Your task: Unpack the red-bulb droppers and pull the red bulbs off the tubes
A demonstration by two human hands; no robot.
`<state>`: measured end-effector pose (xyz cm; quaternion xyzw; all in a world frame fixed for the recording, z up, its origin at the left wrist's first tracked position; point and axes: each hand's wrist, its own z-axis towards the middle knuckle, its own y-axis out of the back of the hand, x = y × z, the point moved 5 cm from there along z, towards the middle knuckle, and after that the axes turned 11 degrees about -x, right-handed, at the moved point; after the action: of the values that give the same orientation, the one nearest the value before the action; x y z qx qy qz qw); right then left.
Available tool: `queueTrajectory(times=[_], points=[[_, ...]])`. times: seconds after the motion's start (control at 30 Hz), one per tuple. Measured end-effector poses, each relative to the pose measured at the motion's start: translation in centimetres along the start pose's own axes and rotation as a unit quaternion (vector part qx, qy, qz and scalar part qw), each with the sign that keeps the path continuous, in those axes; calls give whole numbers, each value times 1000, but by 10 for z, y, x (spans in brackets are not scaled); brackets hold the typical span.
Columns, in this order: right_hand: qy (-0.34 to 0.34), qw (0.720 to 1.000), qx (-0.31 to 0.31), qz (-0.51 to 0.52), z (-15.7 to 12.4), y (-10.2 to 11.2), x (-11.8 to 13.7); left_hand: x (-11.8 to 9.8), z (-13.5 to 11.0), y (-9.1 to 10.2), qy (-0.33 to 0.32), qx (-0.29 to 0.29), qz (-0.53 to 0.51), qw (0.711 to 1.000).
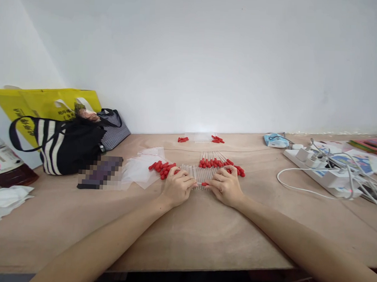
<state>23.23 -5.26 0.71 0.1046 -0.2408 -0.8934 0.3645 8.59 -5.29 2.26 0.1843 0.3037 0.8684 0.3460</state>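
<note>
A clear dropper with a red rubber bulb (204, 184) spans the gap between my hands. My left hand (179, 185) pinches its thin clear end, and the fingers of my right hand (225, 185) close on the red bulb. Just beyond and under the fingers lies a row of clear tubes (199, 173), side by side on the table. A heap of red-bulbed droppers (161, 168) is at the left, by my left hand. More droppers (214, 162) lie behind the row, bulbs toward me. My fingers partly hide the ends of the row.
Clear plastic bags (144, 166) are spread left of the droppers, beside a dark pixelated object (101, 174). Another bundle of droppers (201, 138) lies near the wall. A power strip (326, 173) with cables is at the right, a blue mask (276, 140) behind it. Bags (71, 147) and a bottle (4, 161) stand left.
</note>
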Motion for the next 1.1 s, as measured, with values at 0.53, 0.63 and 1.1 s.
queueTrajectory(times=[0.53, 0.63, 1.1], points=[[-59, 997, -41, -34, -9, 21, -28, 33, -16, 5, 36, -58, -23, 997], [-122, 989, -75, -38, -9, 32, -45, 34, -16, 9, 49, -55, -37, 997], [-574, 803, 144, -77, -41, 17, -173, 24, 50, -43, 370, 219, -115, 895]])
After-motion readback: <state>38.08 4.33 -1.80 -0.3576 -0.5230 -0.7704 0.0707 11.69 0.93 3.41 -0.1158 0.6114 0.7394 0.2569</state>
